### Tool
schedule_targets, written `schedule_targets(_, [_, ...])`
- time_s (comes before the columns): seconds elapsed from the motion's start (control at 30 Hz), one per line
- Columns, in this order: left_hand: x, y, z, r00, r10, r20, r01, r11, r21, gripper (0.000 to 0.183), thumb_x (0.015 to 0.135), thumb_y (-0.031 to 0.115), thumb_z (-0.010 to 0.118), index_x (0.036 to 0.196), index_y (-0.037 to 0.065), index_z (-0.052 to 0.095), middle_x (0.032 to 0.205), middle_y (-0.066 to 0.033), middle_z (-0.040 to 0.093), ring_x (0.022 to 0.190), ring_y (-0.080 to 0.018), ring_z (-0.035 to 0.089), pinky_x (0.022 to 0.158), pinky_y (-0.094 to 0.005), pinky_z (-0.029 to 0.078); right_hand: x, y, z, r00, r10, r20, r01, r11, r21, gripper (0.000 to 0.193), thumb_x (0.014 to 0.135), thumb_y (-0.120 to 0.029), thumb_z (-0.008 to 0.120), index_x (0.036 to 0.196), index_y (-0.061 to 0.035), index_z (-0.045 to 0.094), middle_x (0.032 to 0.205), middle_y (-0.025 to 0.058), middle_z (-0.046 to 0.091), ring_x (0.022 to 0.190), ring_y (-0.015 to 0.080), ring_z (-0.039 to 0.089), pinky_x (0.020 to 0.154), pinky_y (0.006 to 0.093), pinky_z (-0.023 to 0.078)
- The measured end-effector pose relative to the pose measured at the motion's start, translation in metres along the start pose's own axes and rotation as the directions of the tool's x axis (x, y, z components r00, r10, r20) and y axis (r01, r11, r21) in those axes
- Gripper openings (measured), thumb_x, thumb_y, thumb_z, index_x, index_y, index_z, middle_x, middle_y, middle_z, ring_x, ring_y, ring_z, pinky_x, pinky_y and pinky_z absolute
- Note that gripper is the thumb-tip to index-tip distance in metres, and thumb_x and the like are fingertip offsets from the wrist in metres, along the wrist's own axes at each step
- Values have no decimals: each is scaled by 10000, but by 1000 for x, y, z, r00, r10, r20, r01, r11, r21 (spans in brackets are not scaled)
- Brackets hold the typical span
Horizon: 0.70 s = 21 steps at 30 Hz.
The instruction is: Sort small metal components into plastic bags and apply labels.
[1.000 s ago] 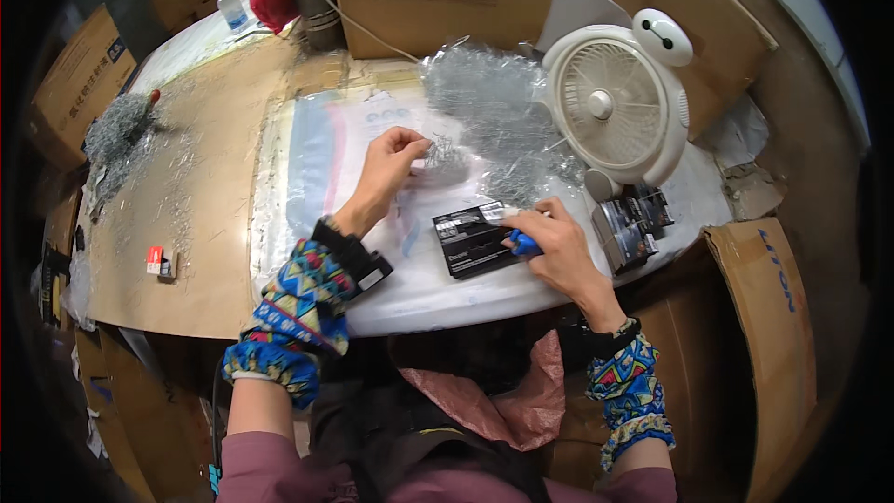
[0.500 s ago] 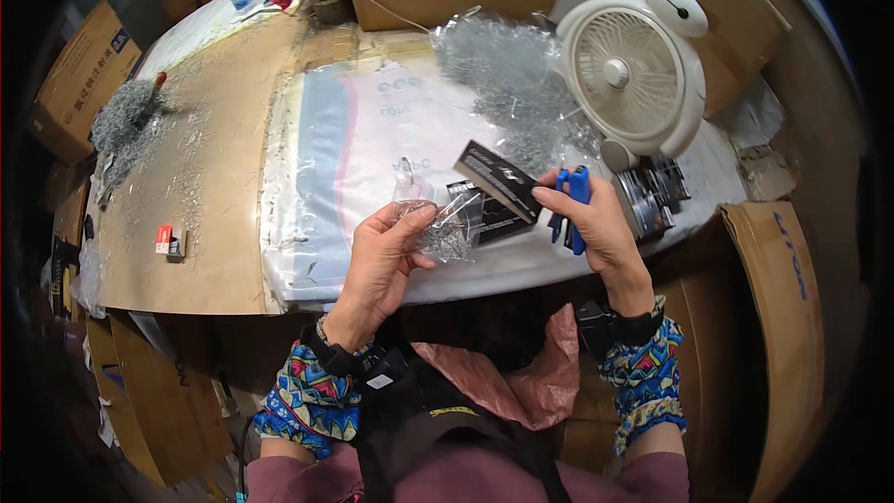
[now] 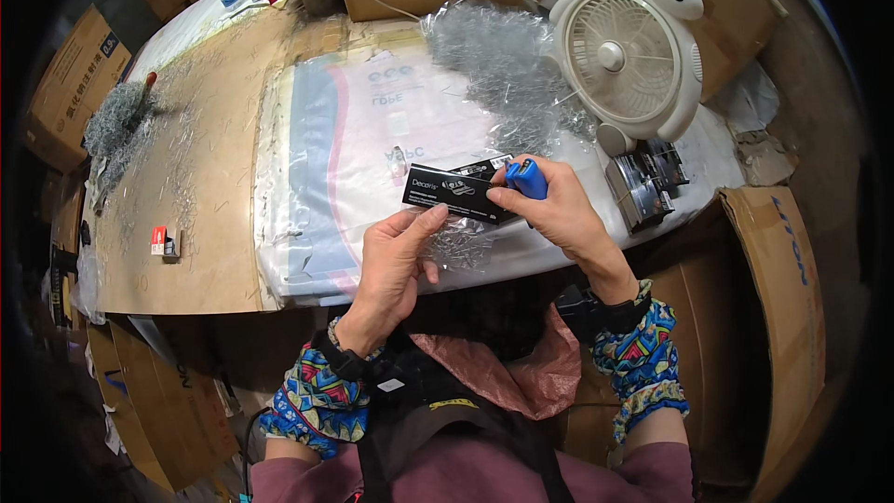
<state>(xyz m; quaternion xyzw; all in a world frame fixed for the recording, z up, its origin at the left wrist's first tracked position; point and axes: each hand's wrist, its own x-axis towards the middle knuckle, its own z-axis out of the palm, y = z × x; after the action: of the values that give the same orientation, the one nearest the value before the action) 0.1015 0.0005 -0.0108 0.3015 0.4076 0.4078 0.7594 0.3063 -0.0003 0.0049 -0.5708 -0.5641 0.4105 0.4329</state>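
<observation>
My left hand [image 3: 393,250] is closed on a small clear plastic bag [image 3: 461,250] of thin silvery metal pieces. Its thumb presses by the lower left edge of a folded black card [image 3: 445,194] with pale print, which covers the bag's top. My right hand [image 3: 566,216] pinches the card's right end between thumb and fingers. In the same hand sits a blue hand tool [image 3: 528,179] like a small stapler; its lower part is hidden by the fingers. Another black card [image 3: 492,168] lies on the table just behind, partly covered.
A large clear bag of metal pieces [image 3: 507,70] lies farther back, beside a white fan [image 3: 626,56]. Stacked black cards [image 3: 641,194] stand at right. Leftward are a heap of metal pieces [image 3: 116,126] and a small red-and-white box [image 3: 164,242]. Cardboard boxes [image 3: 778,289] border the table.
My right hand has moved left and slightly down, bringing the black card over the top of the small bag. The card has turned from steeply slanted to nearly level.
</observation>
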Motion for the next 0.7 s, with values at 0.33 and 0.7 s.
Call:
schedule_targets(0.33, [-11,-22,14,943,330,-37,-294,881,371,210,856,160,677,884,-48,686,636,2,588,449,-17,424,382,-184,340,7,-15,26,885,90,-456,94,926,365,514,921,-522,474,861,-13,516,622,74,592,517,125,583,484,238,479])
schedule_targets(0.7, [-17,-38,34,952,305,24,-296,896,331,174,874,120,643,977,-11,692,676,34,592,522,-8,459,417,-195,371,-5,-8,35,839,-20,-543,185,950,251,444,902,-444,571,810,-12,537,574,8,512,514,72,523,477,219,426])
